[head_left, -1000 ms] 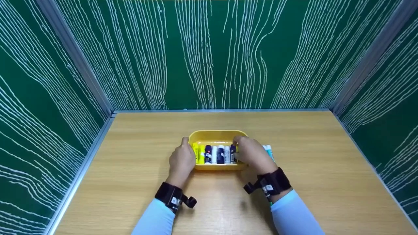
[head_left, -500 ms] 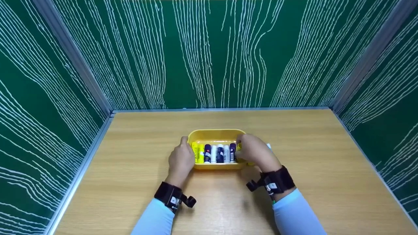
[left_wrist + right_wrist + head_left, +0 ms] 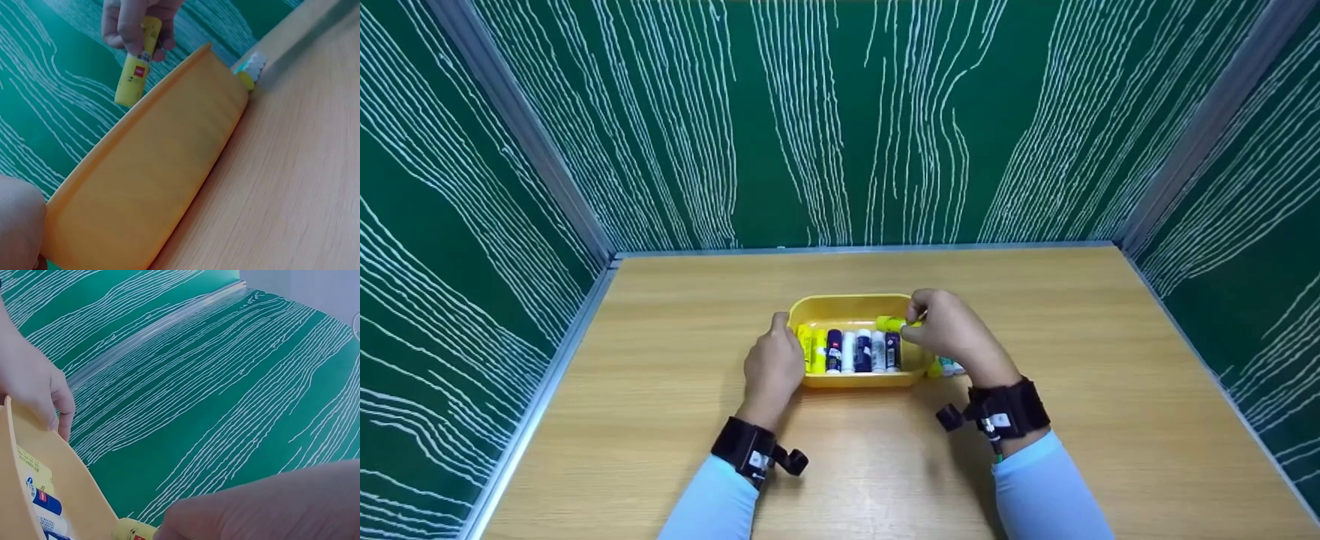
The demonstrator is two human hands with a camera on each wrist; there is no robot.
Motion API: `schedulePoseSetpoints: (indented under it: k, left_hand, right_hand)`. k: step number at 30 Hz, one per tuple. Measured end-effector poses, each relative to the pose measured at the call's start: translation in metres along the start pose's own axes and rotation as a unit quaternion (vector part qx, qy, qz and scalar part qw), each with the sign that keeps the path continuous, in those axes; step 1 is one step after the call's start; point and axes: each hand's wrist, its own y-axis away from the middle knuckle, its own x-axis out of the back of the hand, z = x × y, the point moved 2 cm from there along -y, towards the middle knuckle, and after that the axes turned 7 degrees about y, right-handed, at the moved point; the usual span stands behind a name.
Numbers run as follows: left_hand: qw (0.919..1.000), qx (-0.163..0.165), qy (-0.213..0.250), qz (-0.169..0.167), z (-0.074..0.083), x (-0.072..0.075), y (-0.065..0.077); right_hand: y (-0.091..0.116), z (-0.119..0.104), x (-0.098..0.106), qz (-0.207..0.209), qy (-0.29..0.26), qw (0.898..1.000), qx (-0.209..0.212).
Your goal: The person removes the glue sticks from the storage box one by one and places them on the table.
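Beside tray (image 3: 851,307) | loose sticks (image 3: 947,367) behind right hand (image 3: 952,330) | green walls (image 3: 840,127)

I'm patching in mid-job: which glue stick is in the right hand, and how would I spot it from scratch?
Find the yellow tray in the middle of the wooden table, with the left hand holding its left end. Above its right end, the right hand pinches a yellow glue stick. Unlike the row of sticks lying side by side in the tray, it is lifted clear and held crosswise.
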Motion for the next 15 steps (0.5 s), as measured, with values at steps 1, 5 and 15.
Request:
schedulePoseSetpoints:
  k: [1,5,15]
  left_hand:
    - [1.0,0.0,0.001,0.0,0.0,0.0,0.0]
    - [1.0,0.003,0.005,-0.003,0.0,0.0,0.0]
    - [1.0,0.003,0.003,-0.001,0.001,0.0,0.0]
  right_hand:
    - [0.0,0.0,0.0,-0.001,0.0,1.0,0.002]
    - [-0.001,0.003,0.003,-0.006,-0.005,1.0,0.007]
    - [-0.004,0.017,0.013,-0.004,-0.03,0.999,-0.04]
